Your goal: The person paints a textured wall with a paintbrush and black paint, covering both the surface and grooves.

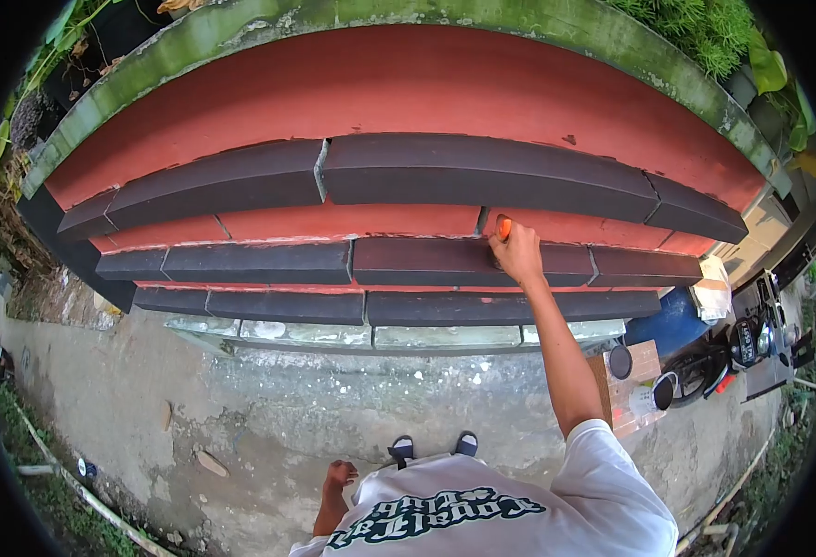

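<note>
In front of the person, a broad wall painted matt orange-red (408, 93) fills the view, capped by a mossy grey-green concrete coping (482, 14) and crossed by three rows of long dark brown rectangular facing strips (482, 176) with pale mortar showing at their joints. Below it lies rough, stained grey concrete ground (268, 418). The person's white cotton T-shirt (603, 501) carries a dark green print in outlined lettering, seen upside down and not readable. To the right stand a black motorcycle (733, 353), a blue plastic barrel (672, 320) and a brown cardboard box (626, 390). The right hand (519, 252) is raised against the wall, fingers wrapped tight round a small orange-handled tool (503, 226), which is pressed to the red band just above the middle dark row, beside a vertical joint; its working end is hidden. The left hand (339, 476) hangs low by the hip, fingers loosely curled; whether it grips anything cannot be told.
</note>
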